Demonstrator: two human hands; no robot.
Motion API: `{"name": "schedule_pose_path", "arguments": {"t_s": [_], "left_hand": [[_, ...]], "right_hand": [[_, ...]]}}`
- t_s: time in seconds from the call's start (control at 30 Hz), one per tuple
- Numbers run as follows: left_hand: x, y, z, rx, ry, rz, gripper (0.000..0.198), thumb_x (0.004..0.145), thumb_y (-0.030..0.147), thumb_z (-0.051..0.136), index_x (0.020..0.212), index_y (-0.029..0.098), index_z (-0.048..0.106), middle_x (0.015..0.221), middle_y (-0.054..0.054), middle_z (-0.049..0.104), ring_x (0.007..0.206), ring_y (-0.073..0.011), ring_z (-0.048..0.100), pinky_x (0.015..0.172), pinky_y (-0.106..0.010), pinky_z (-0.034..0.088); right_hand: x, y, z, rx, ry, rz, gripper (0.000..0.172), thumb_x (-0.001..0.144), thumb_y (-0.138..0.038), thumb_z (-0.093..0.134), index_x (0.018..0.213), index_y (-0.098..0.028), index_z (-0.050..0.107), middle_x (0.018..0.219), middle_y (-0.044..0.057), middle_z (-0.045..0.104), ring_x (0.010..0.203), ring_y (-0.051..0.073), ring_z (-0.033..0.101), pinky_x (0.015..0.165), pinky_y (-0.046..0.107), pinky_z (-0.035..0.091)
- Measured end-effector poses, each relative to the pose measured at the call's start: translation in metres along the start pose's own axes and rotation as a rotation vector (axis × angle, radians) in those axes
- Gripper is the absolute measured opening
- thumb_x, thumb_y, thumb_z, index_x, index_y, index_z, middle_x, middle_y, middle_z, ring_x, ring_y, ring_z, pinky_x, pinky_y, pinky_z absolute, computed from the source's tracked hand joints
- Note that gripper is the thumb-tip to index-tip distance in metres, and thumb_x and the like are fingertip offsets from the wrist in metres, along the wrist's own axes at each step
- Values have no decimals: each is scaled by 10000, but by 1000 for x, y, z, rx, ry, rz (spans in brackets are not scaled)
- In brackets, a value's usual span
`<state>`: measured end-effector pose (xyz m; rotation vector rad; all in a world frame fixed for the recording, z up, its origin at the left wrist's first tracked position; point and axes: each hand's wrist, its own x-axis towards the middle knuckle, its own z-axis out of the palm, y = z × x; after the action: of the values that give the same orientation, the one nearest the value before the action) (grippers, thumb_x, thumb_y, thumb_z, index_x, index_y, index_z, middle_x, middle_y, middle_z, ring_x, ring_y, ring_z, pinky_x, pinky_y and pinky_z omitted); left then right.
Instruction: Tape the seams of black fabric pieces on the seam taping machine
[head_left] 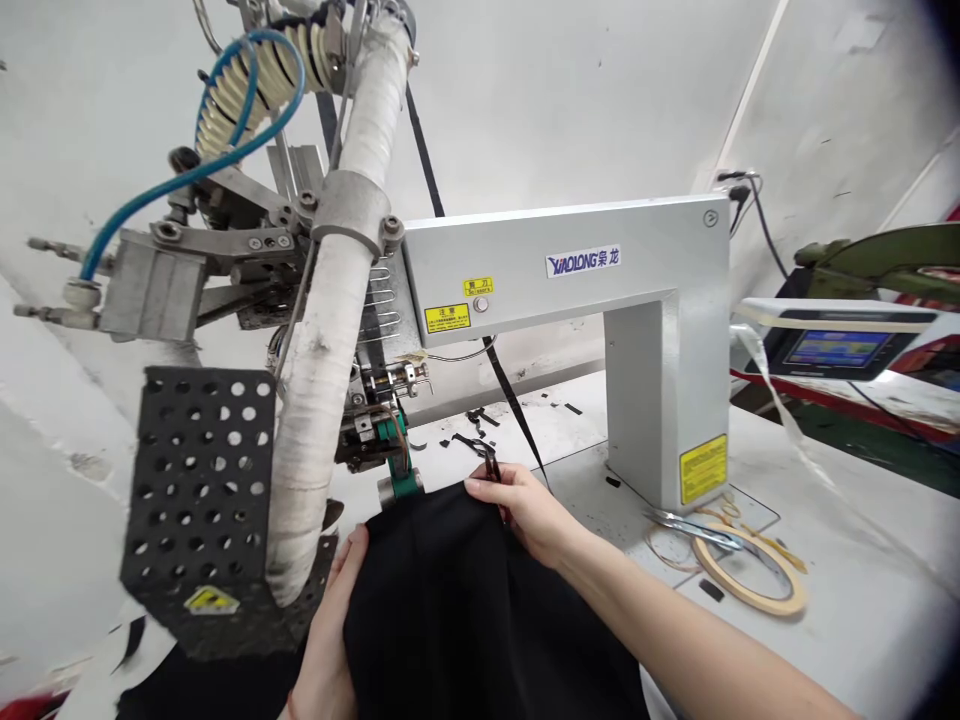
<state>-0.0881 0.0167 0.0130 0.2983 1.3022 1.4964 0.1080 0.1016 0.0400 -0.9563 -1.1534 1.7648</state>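
A piece of black fabric (442,590) hangs between my hands, its upper edge spread just in front of the machine's green roller (406,482). My left hand (336,615) is closed on the fabric's left edge, thumb uppermost. My right hand (529,505) pinches the upper right corner between thumb and fingers. Dark pointed tips, like those of small thread snips (491,464), stick up behind the right fingers; the rest of that tool is hidden. Whether the fabric touches the roller I cannot tell.
A grey taping machine (525,265) arches over the table. On the left hang a perforated black guard (202,490) and a white wrapped pipe (337,330). Black scraps (472,440) litter the table. Metal tweezers (694,528) and a tape roll (780,600) lie right, below a screen (836,348).
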Motion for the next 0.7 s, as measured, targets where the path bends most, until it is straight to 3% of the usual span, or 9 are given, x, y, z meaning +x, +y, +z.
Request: {"name": "schedule_pose_path", "arguments": {"t_s": [0.13, 0.37, 0.6, 0.7], "left_hand": [[-8, 8, 11, -107, -160, -12, 518, 759, 437, 650, 1227, 224, 585, 1103, -52, 688, 1119, -267, 580, 918, -295, 499], [-10, 22, 20, -194, -263, -147, 540, 789, 336, 642, 1292, 182, 521, 1131, -77, 674, 1105, -285, 586, 927, -343, 503], [16, 15, 9, -169, -193, -83, 508, 861, 360, 520, 1354, 262, 444, 1214, -48, 630, 1203, -255, 516, 961, -352, 486], [25, 14, 5, -144, -176, -65, 527, 863, 401, 514, 1357, 235, 435, 1237, -89, 610, 1216, -257, 504, 990, -415, 457]], "right_hand": [[7, 1, 4, 223, 44, 56, 247, 607, -283, 775, 712, -150, 596, 587, -20, 553, 519, 93, 490, 505, 213, 360], [22, 4, 9, 322, 130, 41, 211, 607, -239, 765, 681, -152, 587, 573, -20, 569, 524, 106, 522, 502, 219, 379], [30, 6, 10, 372, 142, 33, 254, 566, -219, 797, 658, -149, 570, 571, -24, 575, 534, 105, 520, 527, 224, 387], [30, 5, 10, 374, 141, 36, 263, 549, -212, 801, 651, -148, 567, 567, -20, 576, 536, 108, 523, 528, 224, 387]]}}
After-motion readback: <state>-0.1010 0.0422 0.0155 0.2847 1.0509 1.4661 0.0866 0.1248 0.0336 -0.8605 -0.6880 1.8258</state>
